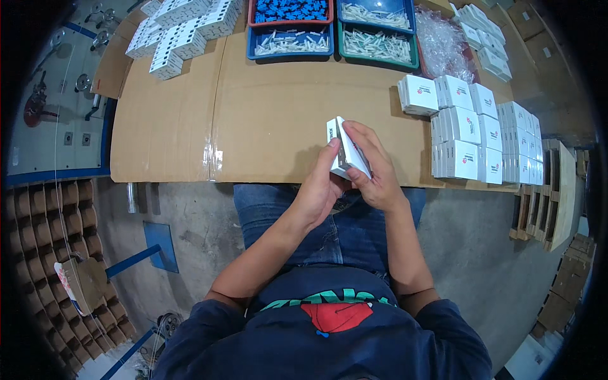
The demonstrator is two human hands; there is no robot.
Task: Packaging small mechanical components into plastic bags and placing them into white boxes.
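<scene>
A small white box (347, 152) is held between my two hands, tilted above the front edge of the cardboard-covered table (272, 126). My left hand (318, 190) grips its left side, with the thumb along the near narrow face. Around the right side, my right hand (379, 174) is closed, fingers over the far end and thumb low on the box. A dark line runs along the box's length; I cannot tell whether a flap stands open there. To the right of my hands stand stacked white boxes (461, 123) with small red and black print.
Blue plastic plugs (291, 11) fill a red bin at the back, near blue and green bins of white plugs (377, 44). Clear plastic bags (443, 44) lie to their right. White boxes with dark squares (183, 41) are piled back left. A wooden pallet (551, 196) stands far right.
</scene>
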